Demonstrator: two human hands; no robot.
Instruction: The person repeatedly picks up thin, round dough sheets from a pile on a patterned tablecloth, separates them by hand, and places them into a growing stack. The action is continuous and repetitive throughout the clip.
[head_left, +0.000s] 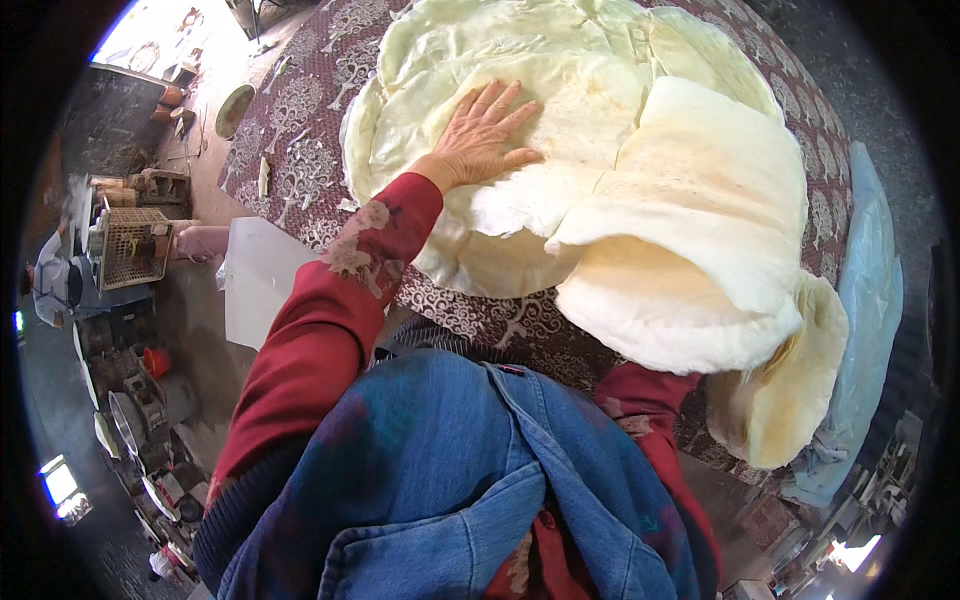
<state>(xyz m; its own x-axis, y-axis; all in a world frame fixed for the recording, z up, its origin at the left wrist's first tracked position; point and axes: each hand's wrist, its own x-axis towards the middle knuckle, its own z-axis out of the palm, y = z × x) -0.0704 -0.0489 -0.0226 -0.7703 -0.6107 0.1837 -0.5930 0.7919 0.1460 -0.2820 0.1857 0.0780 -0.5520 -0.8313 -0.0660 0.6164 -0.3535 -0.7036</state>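
Large, thin sheets of flatbread (577, 45) lie overlapped before me on a maroon tablecloth (296, 112) printed with pale trees. My left hand (484, 139) rests palm down on the bread, its fingers spread and holding nothing. To its right, a flatbread sheet (712, 180) is folded over, and its near part bulges up like an open pocket. My right sleeve (649, 397) runs beneath this near edge; the bread hides my right hand. Another browned piece of flatbread (787, 382) droops at the right, by the cloth's edge.
Bluish plastic sheeting (870, 300) lies along the right side. A white panel (259, 281) stands left of my left arm. Farther left are a plastic crate (135, 244), a person (56, 274), a red container (156, 361) and several metal pans. Bread scraps (263, 177) dot the cloth.
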